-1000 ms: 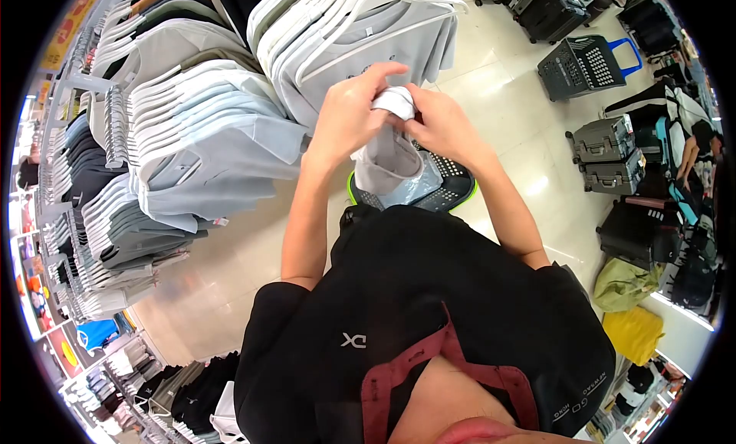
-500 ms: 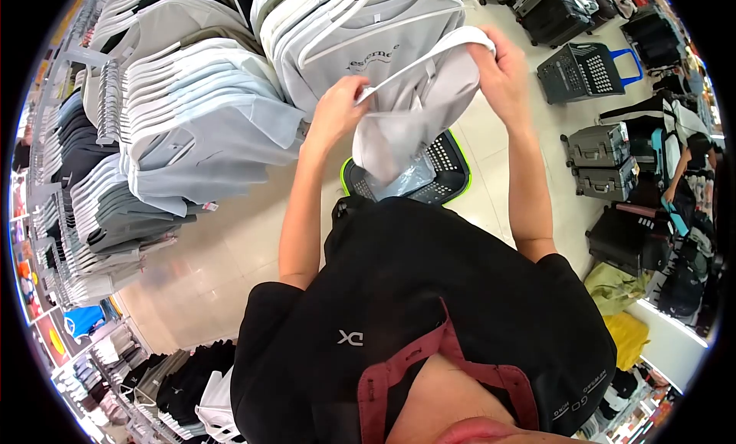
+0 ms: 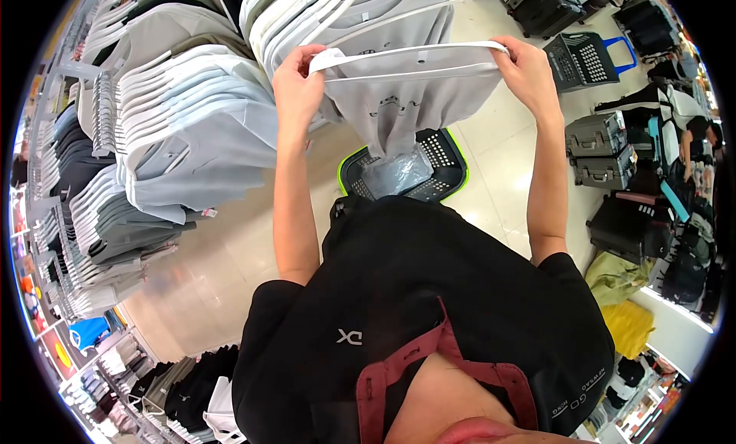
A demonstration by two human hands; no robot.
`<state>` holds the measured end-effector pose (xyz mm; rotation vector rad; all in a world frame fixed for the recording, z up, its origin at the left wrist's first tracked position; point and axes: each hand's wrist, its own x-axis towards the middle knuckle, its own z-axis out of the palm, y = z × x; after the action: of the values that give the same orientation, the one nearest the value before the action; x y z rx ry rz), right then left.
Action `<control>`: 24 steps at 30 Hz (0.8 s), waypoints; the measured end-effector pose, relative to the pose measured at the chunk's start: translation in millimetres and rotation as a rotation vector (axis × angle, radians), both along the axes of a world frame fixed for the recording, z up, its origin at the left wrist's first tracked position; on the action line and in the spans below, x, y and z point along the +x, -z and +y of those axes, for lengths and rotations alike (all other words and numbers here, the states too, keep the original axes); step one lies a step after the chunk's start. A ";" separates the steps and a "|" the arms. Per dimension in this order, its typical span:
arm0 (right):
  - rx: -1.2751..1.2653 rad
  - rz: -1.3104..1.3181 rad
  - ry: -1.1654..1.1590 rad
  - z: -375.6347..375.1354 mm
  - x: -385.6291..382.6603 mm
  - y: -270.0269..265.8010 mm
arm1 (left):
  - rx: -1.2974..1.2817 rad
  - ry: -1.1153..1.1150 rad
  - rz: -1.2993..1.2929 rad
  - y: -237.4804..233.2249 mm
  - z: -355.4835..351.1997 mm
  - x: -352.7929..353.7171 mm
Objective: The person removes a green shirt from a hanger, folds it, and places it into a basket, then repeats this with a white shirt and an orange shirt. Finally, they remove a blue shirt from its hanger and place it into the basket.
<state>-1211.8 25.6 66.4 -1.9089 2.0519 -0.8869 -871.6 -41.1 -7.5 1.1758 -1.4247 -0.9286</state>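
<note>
My left hand [image 3: 300,88] and my right hand [image 3: 529,72] are closed on the two ends of a pale edge of a light grey T-shirt [image 3: 437,91]. The edge is stretched almost level between them. Dark print shows on the shirt's folds, too creased to read, and its lower part hangs gathered to a narrow end. Below it, a black basket [image 3: 452,157] with a bright green rim stands on the floor. A clear plastic-wrapped packet [image 3: 400,172] lies in the basket, and the shirt's hanging end overlaps it in view.
Grey shirts on white hangers [image 3: 360,19] hang just beyond my hands. Pale blue shirts [image 3: 207,130] fill the rack at left. To the right stand a dark basket with a blue handle [image 3: 583,61], grey suitcases [image 3: 598,153] and another person's arm [image 3: 686,157].
My hands have moved apart, the left one leftward and up, the right one slightly right. The shirt's edge, slanted and bunched before, is now pulled straight, and the cloth hangs below it.
</note>
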 end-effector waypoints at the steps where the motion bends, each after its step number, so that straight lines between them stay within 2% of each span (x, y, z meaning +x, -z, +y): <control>1: -0.037 0.023 -0.017 -0.9 -2.3 2.3 | -0.002 0.008 -0.001 -1.2 0.3 -2.5; 3: -0.074 0.043 -0.028 -0.7 -4.6 2.9 | -0.054 -0.029 0.110 -9.2 4.7 -6.2; 5: -0.008 -0.001 -0.026 -0.3 -4.3 0.8 | -0.064 -0.048 0.118 -19.2 9.5 -5.8; 9: -0.044 -0.087 -0.074 -1.4 -4.6 1.2 | -0.209 -0.178 -0.014 -27.4 12.9 -2.2; 11: 0.005 -0.114 -0.147 -3.6 -5.1 -1.4 | -0.486 -0.260 -0.217 -29.7 12.0 2.1; 12: 0.006 -0.114 -0.150 -3.8 -3.9 -3.4 | -0.485 -0.264 -0.218 -30.2 14.1 3.7; 14: 0.085 -0.195 -0.189 -5.1 0.1 -6.8 | -0.279 -0.151 -0.079 -31.1 21.3 8.2; 19: 0.127 -0.195 -0.301 -7.0 5.3 1.1 | -0.272 -0.087 -0.070 -32.2 44.6 12.9; 22: 0.187 -0.170 -0.422 -7.4 15.2 14.9 | -0.179 -0.062 0.096 -31.7 56.6 17.8; 24: 0.255 -0.072 -0.599 -5.4 26.1 29.3 | -0.177 -0.090 0.129 -33.2 60.8 18.0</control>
<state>-1185.7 20.3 37.1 -2.1163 1.3384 -0.5082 -853.6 19.7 25.6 1.0212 -1.3113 -0.7851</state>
